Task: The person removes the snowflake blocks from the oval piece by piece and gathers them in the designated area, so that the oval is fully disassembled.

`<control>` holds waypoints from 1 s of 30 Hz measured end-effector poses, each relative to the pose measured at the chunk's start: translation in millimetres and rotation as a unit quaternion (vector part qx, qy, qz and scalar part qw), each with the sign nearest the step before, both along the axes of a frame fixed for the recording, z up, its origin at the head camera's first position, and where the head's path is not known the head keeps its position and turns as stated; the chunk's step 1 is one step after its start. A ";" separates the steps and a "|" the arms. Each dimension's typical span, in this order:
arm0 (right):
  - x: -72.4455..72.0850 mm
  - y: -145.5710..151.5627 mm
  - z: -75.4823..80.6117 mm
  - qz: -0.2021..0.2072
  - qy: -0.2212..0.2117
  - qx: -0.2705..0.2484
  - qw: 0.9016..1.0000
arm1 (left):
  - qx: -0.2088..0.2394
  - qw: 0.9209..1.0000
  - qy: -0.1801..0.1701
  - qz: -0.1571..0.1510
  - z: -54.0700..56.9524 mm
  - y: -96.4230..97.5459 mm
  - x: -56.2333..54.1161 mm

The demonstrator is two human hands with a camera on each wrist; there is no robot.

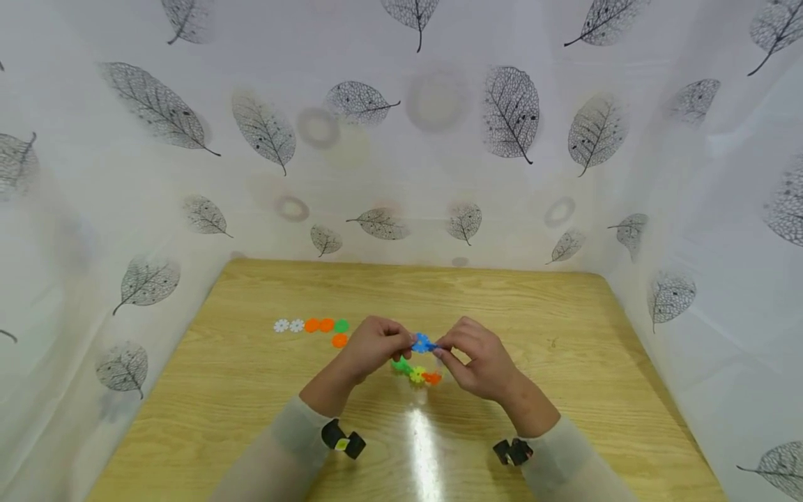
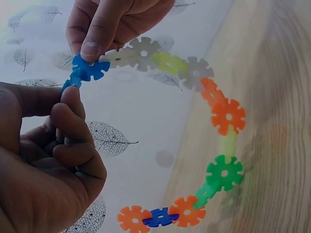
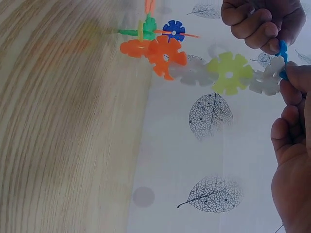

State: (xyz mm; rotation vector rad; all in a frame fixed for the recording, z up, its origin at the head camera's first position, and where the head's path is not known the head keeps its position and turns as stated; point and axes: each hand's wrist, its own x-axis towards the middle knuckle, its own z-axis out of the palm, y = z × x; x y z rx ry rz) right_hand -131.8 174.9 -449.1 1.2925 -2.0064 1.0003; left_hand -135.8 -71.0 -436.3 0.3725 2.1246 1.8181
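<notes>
Over the middle of the table my left hand (image 1: 378, 345) and right hand (image 1: 473, 359) meet fingertip to fingertip. Each pinches a blue snowflake disc; the two blue discs (image 1: 423, 343) overlap edge to edge. From the blue disc under the right thumb (image 2: 90, 50) runs a curved chain of slotted discs. Whitish discs (image 2: 144, 53) and a yellow disc (image 3: 230, 74) come first. Further along follow orange discs (image 2: 228, 117), a green disc (image 2: 224, 173) and a dark blue disc (image 2: 161, 217). An orange disc (image 2: 134, 219) ends the visible part. Fingers partly cover both pinched discs.
To the left on the wooden table (image 1: 251, 404) lies a row of loose discs: white discs (image 1: 289, 325), orange discs (image 1: 319, 325) and a green disc (image 1: 341, 325). Another orange disc (image 1: 339, 340) lies just below. A leaf-printed curtain (image 1: 433, 153) surrounds the table's back and sides.
</notes>
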 end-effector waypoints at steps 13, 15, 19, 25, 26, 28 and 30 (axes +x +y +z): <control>-4.5 30.0 -5.1 -0.023 -0.005 -0.042 0.999 | -0.069 0.990 -0.011 0.120 -2.4 -78.9 -21.5; -4.0 29.2 -6.1 -0.020 -0.006 -0.041 0.999 | -0.081 0.987 -0.012 0.141 -8.3 -88.4 -22.4; -2.7 28.0 -6.4 -0.019 -0.007 -0.044 0.999 | -0.080 0.982 -0.022 0.172 -17.5 -103.4 -23.4; -2.4 27.1 -5.1 -0.014 -0.006 -0.045 0.999 | -0.096 0.974 -0.045 0.202 -28.5 -124.0 -24.7; -2.3 26.9 -4.9 -0.014 -0.006 -0.044 0.999 | -0.101 0.972 -0.049 0.208 -30.0 -127.1 -24.7; -2.2 26.7 -4.7 -0.015 -0.007 -0.042 0.999 | -0.109 0.968 -0.049 0.220 -33.0 -132.5 -25.1; -2.1 26.2 -4.4 -0.016 -0.009 -0.041 0.999 | -0.114 0.966 -0.044 0.227 -35.7 -136.8 -25.4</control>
